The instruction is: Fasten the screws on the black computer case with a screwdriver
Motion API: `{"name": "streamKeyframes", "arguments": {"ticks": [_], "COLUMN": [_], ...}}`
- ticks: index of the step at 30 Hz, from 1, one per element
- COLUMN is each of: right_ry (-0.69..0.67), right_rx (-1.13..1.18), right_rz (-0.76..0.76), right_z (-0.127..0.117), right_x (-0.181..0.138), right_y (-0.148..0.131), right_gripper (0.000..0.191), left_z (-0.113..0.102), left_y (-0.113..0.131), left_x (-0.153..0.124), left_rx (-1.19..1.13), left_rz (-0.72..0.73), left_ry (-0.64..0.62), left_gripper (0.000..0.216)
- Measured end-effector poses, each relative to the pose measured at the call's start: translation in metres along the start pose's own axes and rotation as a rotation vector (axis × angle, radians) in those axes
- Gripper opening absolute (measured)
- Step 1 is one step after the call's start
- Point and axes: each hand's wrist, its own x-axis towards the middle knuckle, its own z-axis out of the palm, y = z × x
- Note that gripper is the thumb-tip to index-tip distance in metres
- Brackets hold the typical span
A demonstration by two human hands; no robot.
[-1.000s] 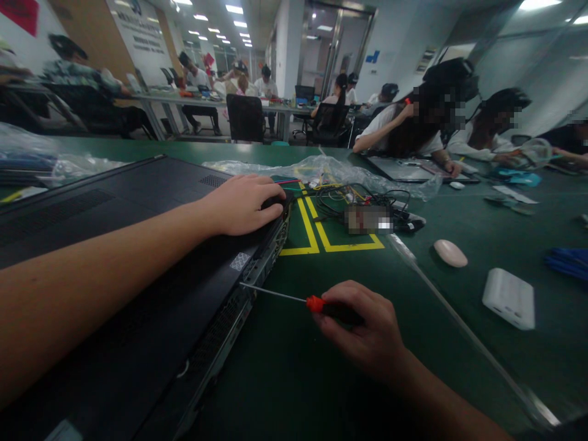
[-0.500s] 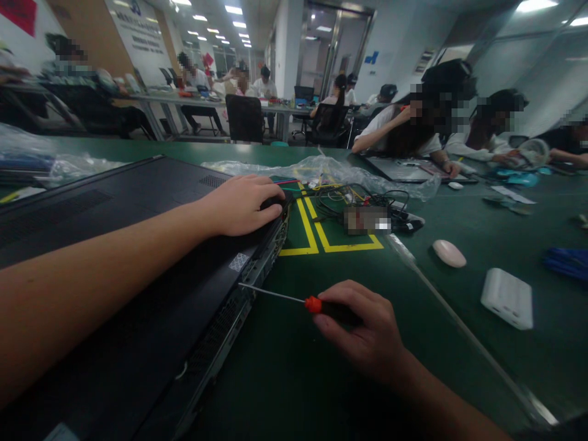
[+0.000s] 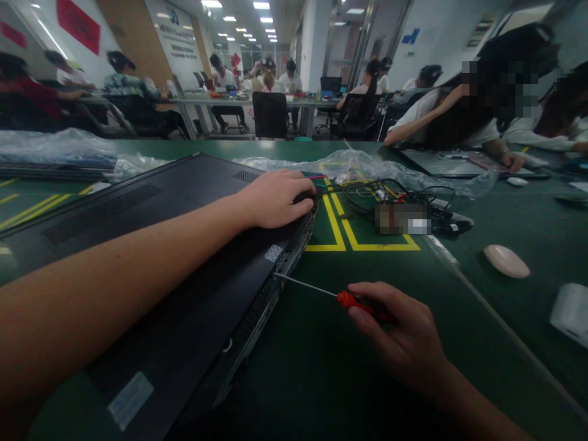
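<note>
A flat black computer case (image 3: 220, 257) with vents and white labels lies at an angle on the green table. My left hand (image 3: 280, 199) presses on its far right corner, with the fingers curled over the edge; the undersides of the fingers are hidden. In my right hand (image 3: 407, 321) is a screwdriver (image 3: 351, 300) with a red and dark handle, held between thumb and fingers. Its thin metal shaft points left, and the tip meets the exposed metal side of the case near a small patterned label (image 3: 274, 253).
Beyond the case lie a cable bundle (image 3: 395, 193) and clear plastic wrap (image 3: 358, 162). A pinkish oval object (image 3: 506, 261) and a white device (image 3: 572, 312) sit on the right. Across the table a person leans over a laptop-like panel (image 3: 450, 165); others sit behind.
The view has turned left, so the case and both hands appear further right. More red of the screwdriver handle shows now. Its tip stays at the case's side, and my left hand stays on the corner.
</note>
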Motion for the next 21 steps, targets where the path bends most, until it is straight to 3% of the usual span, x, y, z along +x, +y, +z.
{"name": "streamKeyframes", "arguments": {"ticks": [11,21], "right_ry": [0.001,0.001], "right_rx": [0.003,0.002], "right_rz": [-0.002,-0.034], "right_z": [0.001,0.0003], "right_x": [-0.0021,0.0015], "right_y": [0.0,0.0014], "right_gripper": [0.025,0.017], "left_z": [0.0011,0.0012], "left_y": [-0.0008,-0.0019], "left_x": [0.0008,0.0008], "left_rx": [-0.007,-0.011], "left_rz": [0.013,0.017], "left_ry": [0.004,0.002], "left_gripper": [0.051,0.052]}}
